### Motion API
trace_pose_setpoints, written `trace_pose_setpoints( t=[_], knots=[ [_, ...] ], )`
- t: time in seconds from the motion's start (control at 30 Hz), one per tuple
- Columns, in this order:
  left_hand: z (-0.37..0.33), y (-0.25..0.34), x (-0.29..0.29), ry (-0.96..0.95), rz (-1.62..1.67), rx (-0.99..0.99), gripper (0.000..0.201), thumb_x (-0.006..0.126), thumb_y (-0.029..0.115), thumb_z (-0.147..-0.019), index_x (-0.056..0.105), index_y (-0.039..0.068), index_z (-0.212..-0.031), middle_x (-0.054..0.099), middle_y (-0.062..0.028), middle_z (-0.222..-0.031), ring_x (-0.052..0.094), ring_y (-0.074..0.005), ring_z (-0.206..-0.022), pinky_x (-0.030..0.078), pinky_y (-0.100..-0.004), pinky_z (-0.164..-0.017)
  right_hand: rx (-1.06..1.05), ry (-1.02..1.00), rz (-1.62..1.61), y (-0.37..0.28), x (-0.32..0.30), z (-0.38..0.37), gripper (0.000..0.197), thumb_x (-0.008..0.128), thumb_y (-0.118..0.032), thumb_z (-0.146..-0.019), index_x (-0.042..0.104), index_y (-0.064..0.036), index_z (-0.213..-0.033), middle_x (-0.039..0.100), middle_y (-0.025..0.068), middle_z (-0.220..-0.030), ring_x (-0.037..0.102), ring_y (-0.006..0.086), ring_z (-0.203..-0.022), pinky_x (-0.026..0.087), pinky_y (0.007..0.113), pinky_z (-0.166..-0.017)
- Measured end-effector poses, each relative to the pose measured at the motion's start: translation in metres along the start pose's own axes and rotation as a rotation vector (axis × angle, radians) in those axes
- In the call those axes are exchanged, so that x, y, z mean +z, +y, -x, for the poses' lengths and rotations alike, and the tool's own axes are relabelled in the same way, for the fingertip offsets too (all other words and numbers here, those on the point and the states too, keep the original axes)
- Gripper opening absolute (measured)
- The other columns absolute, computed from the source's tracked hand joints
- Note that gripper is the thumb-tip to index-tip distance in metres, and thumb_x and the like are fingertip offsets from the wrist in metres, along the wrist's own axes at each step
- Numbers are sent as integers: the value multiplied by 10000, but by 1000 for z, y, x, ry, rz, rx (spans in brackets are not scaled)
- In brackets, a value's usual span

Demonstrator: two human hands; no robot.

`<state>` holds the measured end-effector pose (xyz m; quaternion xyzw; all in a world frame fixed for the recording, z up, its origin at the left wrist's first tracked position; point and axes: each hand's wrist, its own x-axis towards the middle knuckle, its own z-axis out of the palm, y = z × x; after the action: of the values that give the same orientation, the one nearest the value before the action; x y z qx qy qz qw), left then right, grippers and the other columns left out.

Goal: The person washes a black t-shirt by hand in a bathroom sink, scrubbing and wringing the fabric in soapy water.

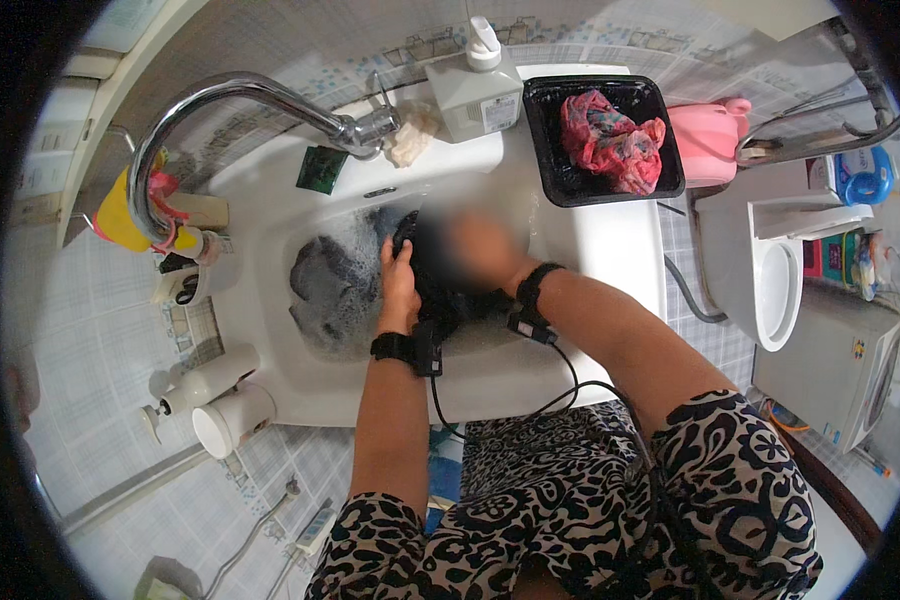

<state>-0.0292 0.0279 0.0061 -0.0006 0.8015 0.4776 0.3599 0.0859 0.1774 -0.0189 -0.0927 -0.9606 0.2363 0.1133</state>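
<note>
Soapy water stands in the white sink (270,230), and a dark grey cloth (322,285) lies soaking in its left part. My left hand (399,285) is closed on a wet black cloth (435,300) in the middle of the sink, thumb and fingers at its left edge. Over the right side of that black cloth is my right hand (485,252). A blurred patch covers its fingers, so their grip is hidden. Both wrists wear black straps with small cabled boxes.
A chrome faucet (240,85) arches over the sink's left side. Along the back rim stand a grey pump bottle (475,95) and a black tray (550,170) holding a crumpled red cloth (615,142). A pink container (705,150) is to its right. A white cup (235,420) hangs at left.
</note>
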Motion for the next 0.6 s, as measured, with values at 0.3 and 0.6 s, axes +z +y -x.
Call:
trace_pose_setpoints(
  t=[0.3,0.6],
  knots=[
    [21,35,-1,-33,422,-263,836,409,677,-813,187,164,-1435,94,-121,-1495,83,-289,-1375,139,-443,-1083,195,-14,-342,-67,-61,-34,225,535,-93,-808,583,-17,-1014,570,145,-986,551,269,-870,440,354,-787],
    [24,-53,-12,-420,958,206,406,420,339,-945,485,45,-1218,540,-91,-1166,547,-216,-1021,468,-361,-842,20,107,-426,-119,-45,-15,257,554,-258,-826,609,-50,-966,587,139,-918,545,295,-853,428,377,-776]
  ],
)
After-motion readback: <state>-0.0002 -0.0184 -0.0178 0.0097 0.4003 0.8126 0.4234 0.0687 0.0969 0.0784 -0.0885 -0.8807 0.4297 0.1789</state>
